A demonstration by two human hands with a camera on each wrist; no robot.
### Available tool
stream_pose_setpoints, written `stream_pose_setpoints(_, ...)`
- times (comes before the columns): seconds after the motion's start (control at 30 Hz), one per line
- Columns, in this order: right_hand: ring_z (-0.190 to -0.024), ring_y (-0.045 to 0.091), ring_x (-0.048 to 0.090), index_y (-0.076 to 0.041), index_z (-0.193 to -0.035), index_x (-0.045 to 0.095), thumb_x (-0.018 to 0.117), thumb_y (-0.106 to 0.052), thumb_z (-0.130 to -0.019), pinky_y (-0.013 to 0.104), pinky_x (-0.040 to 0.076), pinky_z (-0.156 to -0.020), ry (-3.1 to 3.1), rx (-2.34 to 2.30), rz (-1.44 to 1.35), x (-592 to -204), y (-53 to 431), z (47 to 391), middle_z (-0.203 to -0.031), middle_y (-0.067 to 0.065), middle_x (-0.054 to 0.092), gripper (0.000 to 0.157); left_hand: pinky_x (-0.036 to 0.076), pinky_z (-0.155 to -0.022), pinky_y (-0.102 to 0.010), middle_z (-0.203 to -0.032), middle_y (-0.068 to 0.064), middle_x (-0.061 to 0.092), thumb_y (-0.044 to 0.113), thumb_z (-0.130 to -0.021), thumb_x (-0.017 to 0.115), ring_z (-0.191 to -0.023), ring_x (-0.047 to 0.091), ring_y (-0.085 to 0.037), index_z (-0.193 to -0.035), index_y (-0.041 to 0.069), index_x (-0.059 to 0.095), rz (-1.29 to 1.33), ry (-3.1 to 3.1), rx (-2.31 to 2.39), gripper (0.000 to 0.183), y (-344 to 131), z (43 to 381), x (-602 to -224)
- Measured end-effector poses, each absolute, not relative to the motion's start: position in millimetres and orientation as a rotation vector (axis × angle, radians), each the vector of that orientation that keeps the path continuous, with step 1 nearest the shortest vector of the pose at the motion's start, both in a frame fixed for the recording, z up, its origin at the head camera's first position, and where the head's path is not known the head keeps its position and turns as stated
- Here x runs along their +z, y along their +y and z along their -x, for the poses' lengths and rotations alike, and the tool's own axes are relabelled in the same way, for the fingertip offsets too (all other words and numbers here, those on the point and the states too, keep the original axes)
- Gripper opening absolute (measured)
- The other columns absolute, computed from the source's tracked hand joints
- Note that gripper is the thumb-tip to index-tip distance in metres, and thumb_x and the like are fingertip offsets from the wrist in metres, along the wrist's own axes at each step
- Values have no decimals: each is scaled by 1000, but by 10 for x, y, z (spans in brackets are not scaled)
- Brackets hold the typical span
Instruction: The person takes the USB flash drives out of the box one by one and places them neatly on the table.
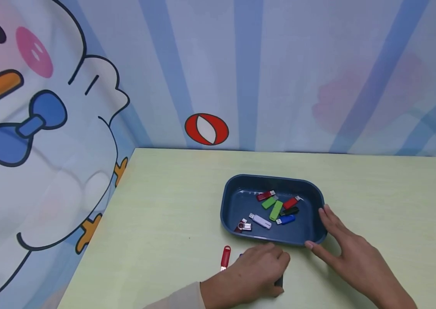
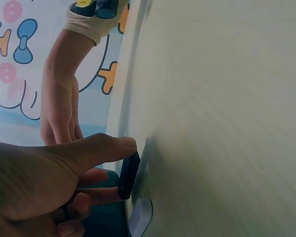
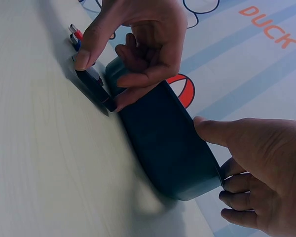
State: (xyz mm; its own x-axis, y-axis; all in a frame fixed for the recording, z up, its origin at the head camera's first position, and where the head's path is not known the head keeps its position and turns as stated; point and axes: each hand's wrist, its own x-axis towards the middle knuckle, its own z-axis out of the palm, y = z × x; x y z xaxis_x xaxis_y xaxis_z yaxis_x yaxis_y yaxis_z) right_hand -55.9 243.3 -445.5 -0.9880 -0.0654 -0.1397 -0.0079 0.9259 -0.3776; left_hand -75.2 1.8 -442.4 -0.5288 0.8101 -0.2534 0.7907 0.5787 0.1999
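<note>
Currently left hand (image 1: 245, 271) pinches the dark USB stick (image 3: 95, 92) end to end, long axis near-far, just nearside of the blue tray (image 1: 237, 206). Right hand (image 1: 360, 259) grips tray's near-right corner, fingers spread.

Left sleeve (image 1: 181, 297) pale beige, plain; right cuff (image 2: 84, 27) beige, dark rounded device (image 2: 106, 9) on it, yellow patch (image 2: 85, 3).

- A booth-like setting is suggested; its exact kind cannot be told.
- A pale table (image 1: 156, 206) is bordered by blue-striped walls (image 1: 214, 64) printed with a cartoon duck (image 1: 48, 171).
</note>
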Motion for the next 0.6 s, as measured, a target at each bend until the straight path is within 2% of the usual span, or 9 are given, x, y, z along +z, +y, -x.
stream_pose_setpoints(0.6,-143,55,47,-8,-167,29,54,-85,-90,71,51,-97,2945,-592,58,-4447,2429,546,-174,19,25,112,50,-86,-15,-112,10,68,51,-90,83,-97,53,-3,-130,19,68,-1356,2522,53,53,30,739,-4459)
